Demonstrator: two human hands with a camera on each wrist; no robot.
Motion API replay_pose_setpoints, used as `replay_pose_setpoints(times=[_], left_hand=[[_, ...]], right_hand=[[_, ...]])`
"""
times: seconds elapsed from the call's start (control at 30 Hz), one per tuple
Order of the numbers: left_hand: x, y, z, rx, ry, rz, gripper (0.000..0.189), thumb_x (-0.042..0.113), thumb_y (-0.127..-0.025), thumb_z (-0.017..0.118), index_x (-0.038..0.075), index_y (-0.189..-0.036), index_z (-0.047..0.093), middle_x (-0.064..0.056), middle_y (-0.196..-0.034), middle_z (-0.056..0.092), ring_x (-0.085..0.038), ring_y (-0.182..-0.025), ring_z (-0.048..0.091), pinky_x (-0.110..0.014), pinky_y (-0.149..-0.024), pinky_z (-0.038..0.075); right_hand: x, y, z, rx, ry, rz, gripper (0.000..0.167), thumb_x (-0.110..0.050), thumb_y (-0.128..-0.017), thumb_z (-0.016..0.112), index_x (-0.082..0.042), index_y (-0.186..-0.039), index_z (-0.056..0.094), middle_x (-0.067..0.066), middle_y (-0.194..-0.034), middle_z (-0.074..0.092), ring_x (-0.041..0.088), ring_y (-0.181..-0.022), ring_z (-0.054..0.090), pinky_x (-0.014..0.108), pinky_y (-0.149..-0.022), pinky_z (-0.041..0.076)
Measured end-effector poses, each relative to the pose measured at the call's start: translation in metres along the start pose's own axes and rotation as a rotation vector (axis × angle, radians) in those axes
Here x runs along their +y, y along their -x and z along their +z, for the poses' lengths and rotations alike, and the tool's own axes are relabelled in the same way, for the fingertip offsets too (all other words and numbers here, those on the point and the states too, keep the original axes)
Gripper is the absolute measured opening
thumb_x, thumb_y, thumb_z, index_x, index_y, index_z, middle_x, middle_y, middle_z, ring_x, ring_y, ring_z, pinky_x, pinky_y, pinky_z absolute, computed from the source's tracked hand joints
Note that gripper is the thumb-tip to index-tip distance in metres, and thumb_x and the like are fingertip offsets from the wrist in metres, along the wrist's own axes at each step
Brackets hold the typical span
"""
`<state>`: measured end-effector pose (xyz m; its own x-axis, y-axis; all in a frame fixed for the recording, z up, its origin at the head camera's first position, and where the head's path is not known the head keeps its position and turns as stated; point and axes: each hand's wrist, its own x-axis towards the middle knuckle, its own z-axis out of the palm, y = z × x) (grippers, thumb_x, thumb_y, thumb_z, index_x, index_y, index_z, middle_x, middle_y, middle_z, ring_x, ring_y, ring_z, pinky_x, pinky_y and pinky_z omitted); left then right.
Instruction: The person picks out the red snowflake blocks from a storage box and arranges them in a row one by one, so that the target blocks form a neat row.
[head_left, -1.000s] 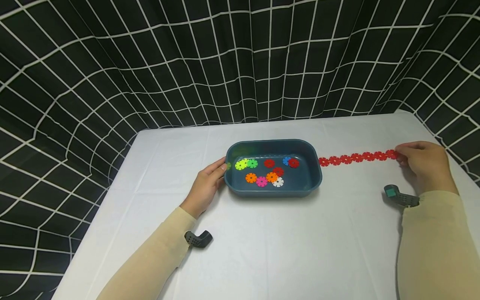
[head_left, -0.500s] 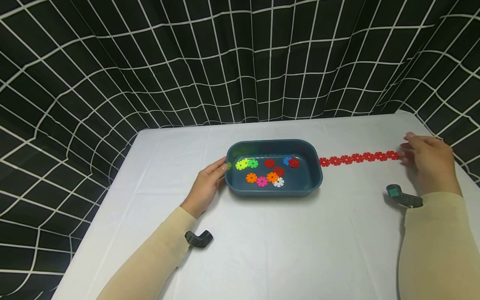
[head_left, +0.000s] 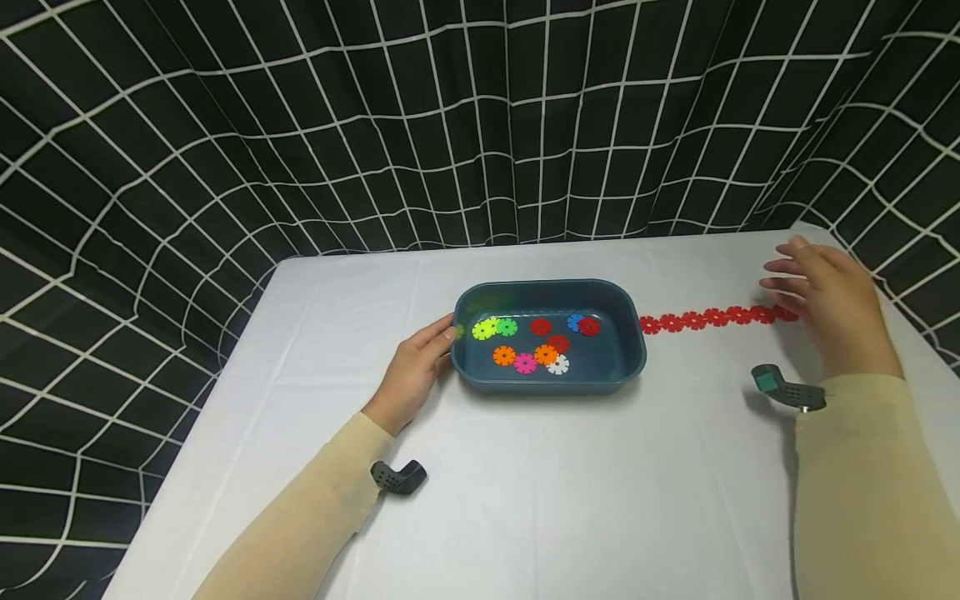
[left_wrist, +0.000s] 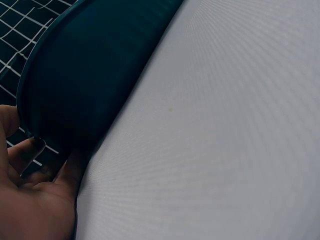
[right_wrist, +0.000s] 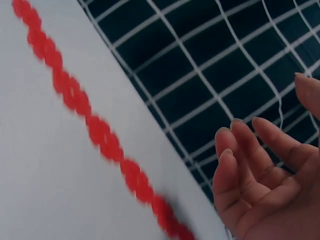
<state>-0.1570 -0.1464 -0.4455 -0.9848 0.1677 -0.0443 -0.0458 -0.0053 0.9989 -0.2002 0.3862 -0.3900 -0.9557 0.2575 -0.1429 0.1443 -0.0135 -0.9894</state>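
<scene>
My left hand (head_left: pixel 411 367) holds the left end of a dark blue-green plastic tub (head_left: pixel 547 387), with the thumb at its rim. In the left wrist view the fingers (left_wrist: pixel 70 172) lie against the tub's outer wall. Inside it are several notched plastic discs, among them a pink disc (head_left: pixel 525 363), an orange disc (head_left: pixel 504 356) and a green disc (head_left: pixel 507 327). A row of red notched discs (head_left: pixel 693 320) runs rightward from the tub over the white cloth. Above the row's right end hovers my right hand (head_left: pixel 840 300), its fingers relaxed and holding nothing.
A white cloth (head_left: pixel 480 500) covers the table. Black curtains with a white grid (head_left: pixel 517 125) hang behind it and at both sides. Each wrist carries a small dark camera, such as the right one (head_left: pixel 787 388).
My right hand has let go of the rightmost red disc and lifted, first shifting right, then back left over the row's end. The left hand and the tub hold their place.
</scene>
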Motion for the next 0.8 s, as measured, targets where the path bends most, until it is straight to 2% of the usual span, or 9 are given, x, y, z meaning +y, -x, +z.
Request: replay_pose_setpoints(times=[0.1,0.3,0.5,0.8], left_hand=[[-0.001,-0.001,-0.001,0.000,0.009,-0.004,0.054,0.032,-0.116,0.059,0.005,-0.162,0.051,-0.004,-0.163,0.051,-0.017,-0.145,0.052,-0.031,-0.117,0.046],[-0.002,0.000,-0.001,0.004,-0.001,-0.007,0.055,0.033,-0.115,0.060,0.005,-0.162,0.051,-0.004,-0.163,0.051,-0.018,-0.145,0.052,-0.032,-0.118,0.046],[-0.002,-0.001,-0.001,-0.005,-0.001,0.006,0.055,0.033,-0.115,0.059,0.005,-0.162,0.051,-0.005,-0.163,0.051,-0.020,-0.144,0.054,-0.031,-0.117,0.046],[-0.002,-0.001,-0.001,-0.018,0.018,0.023,0.054,0.031,-0.116,0.058,0.004,-0.162,0.051,-0.005,-0.163,0.050,-0.020,-0.144,0.053,-0.031,-0.117,0.046]], right_hand=[[-0.008,0.003,0.014,-0.046,-0.010,-0.048,0.069,-0.067,-0.095,0.071,-0.025,-0.149,0.058,0.000,-0.136,0.061,0.012,-0.106,0.068,0.014,-0.077,0.059],[-0.021,0.009,0.046,-0.163,-0.132,-0.127,0.057,-0.056,-0.107,0.064,-0.018,-0.149,0.055,0.005,-0.137,0.063,0.017,-0.110,0.070,0.019,-0.082,0.062],[-0.033,0.021,0.077,-0.226,-0.145,-0.170,0.058,-0.058,-0.108,0.062,-0.015,-0.147,0.058,0.008,-0.137,0.065,0.021,-0.113,0.070,0.022,-0.083,0.062],[-0.047,0.042,0.112,-0.379,-0.187,-0.294,0.052,-0.047,-0.112,0.059,-0.007,-0.145,0.061,0.017,-0.135,0.063,0.030,-0.115,0.069,0.029,-0.088,0.063]])
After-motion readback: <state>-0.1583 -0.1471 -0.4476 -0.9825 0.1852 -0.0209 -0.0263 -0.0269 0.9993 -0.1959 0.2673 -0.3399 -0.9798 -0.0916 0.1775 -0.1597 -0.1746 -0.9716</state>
